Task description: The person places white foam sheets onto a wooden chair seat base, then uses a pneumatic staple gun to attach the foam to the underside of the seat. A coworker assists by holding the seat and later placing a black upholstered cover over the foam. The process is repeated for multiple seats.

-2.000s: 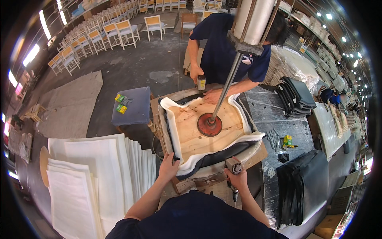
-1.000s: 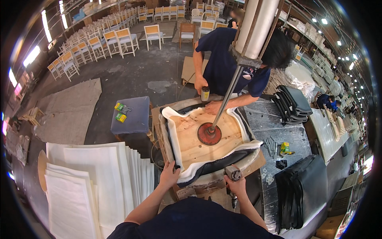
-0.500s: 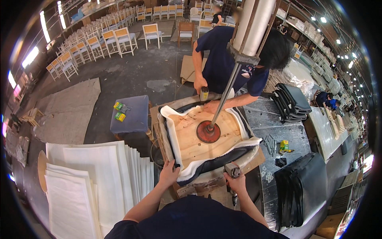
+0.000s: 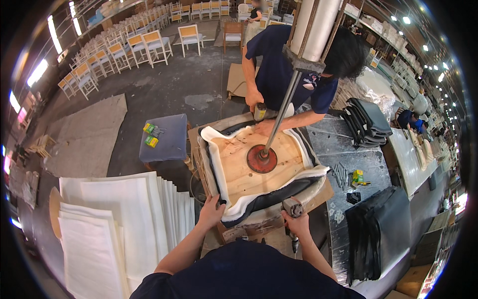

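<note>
A pale wooden seat panel (image 4: 239, 177) lies face-up with white padding (image 4: 230, 203) and a black cover (image 4: 279, 195) folded up around its edges. The red round pad of a press (image 4: 262, 158) bears down on its middle. My left hand (image 4: 212, 211) is closed on the near left corner of the black cover. My right hand (image 4: 298, 223) grips a staple gun (image 4: 293, 206), which is beside the near right edge. Across from me a co-worker's hand (image 4: 255, 97) holds another staple gun (image 4: 259, 111) at the far edge; their other hand (image 4: 265, 127) lies on the panel.
Stacked white sheets (image 4: 109, 209) stand at the left. A blue-grey stool (image 4: 167, 142) carries small boxes and staples. On the right table (image 4: 323, 142) are black cover stacks (image 4: 376, 229), staple strips (image 4: 342, 175) and a yellow-green box (image 4: 357, 177). The press rod (image 4: 284, 112) slants above the panel.
The co-worker's staple gun has shifted slightly right along the far edge. My hands keep nearly the same places, and the view has moved a little.
</note>
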{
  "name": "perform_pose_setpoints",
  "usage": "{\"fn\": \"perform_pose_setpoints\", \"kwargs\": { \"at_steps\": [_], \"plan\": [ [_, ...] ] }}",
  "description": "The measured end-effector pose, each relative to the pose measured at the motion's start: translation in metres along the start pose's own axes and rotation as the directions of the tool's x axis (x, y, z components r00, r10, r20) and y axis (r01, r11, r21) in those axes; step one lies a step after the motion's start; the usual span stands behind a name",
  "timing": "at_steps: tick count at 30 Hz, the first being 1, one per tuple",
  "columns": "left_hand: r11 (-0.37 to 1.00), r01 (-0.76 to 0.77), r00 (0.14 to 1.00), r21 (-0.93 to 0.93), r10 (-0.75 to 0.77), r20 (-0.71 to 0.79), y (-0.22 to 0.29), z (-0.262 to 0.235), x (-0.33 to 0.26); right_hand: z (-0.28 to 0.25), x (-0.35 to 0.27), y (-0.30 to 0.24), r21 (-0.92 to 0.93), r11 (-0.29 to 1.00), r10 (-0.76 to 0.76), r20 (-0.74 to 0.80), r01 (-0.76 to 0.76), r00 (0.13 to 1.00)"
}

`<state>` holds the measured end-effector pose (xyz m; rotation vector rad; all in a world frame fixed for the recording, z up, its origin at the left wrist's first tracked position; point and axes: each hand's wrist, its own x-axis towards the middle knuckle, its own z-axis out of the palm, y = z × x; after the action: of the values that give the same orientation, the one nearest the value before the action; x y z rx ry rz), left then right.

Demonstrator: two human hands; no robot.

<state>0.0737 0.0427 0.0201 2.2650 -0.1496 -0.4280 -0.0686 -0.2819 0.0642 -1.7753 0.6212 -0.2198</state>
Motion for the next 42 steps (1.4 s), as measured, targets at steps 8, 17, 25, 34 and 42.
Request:
{"fn": "perform_pose_setpoints", "kwargs": {
  "at_steps": [8, 17, 25, 34, 42],
  "plan": [
    [0.999, -0.041, 0.999, -0.003, 0.041, -0.015, -0.005, -0.001, 0.003, -0.001, -0.002, 0.002, 0.006, 0.999, 0.039, -0.014, -0.039, 0.999],
    [0.997, -0.077, 0.997, 0.004, 0.077, 0.029, -0.005, -0.013, 0.010, 0.000, -0.004, 0.006, 0.011, 1.000, 0.028, -0.043, -0.027, 0.999],
    [0.995, -0.098, 0.994, 0.008, 0.098, 0.053, -0.003, -0.017, 0.010, 0.000, -0.003, 0.006, -0.018, 0.999, 0.031, -0.074, -0.032, 0.997],
    [0.912, -0.356, 0.917, 0.204, 0.383, -0.113, -0.002, -0.020, 0.011, 0.001, -0.004, 0.006, -0.040, 0.999, 0.033, -0.081, -0.036, 0.996],
    [0.880, -0.360, 0.926, 0.309, 0.378, 0.002, -0.008, -0.024, 0.017, 0.001, -0.003, 0.007, -0.009, 1.000, 0.021, -0.079, -0.022, 0.997]
  ]
}}
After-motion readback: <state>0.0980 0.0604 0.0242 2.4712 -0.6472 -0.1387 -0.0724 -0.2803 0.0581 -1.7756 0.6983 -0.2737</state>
